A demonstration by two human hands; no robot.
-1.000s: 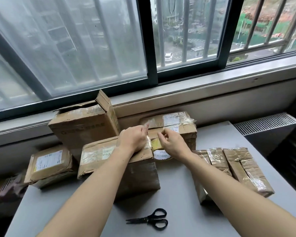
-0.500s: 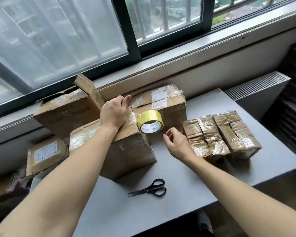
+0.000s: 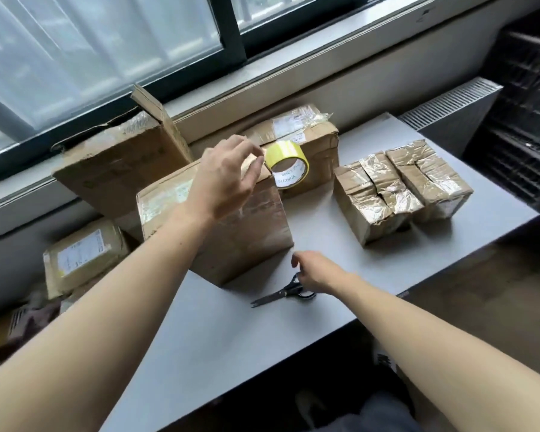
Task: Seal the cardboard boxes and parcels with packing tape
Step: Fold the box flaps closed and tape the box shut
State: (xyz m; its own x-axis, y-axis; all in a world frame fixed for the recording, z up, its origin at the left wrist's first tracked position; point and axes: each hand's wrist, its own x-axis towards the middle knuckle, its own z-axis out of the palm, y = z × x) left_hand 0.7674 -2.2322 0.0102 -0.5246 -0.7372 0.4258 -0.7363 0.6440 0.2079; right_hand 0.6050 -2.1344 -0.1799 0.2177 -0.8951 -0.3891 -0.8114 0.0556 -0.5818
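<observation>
A brown cardboard box (image 3: 231, 226) stands in the middle of the grey table (image 3: 262, 353), with clear tape across its top and front. A yellow tape roll (image 3: 289, 163) hangs at the box's far right top corner. My left hand (image 3: 228, 179) hovers over that corner, thumb and forefinger pinching the tape right beside the roll. Black scissors (image 3: 268, 299) lie on the table in front of the box. My right hand (image 3: 321, 271) is down on their handles, fingers curled over them.
A taped box (image 3: 309, 132) stands behind the roll. A bigger box (image 3: 116, 169) with a raised flap leans at the back left. Tape-wrapped parcels (image 3: 402, 188) sit at the right. A labelled parcel (image 3: 81, 257) lies low on the left. A radiator grille (image 3: 449, 101) is beyond the table's right end.
My right hand has dropped from beside the tape roll to the scissors' handles. My left hand has shifted along the box top to the roll. The view has tilted downward.
</observation>
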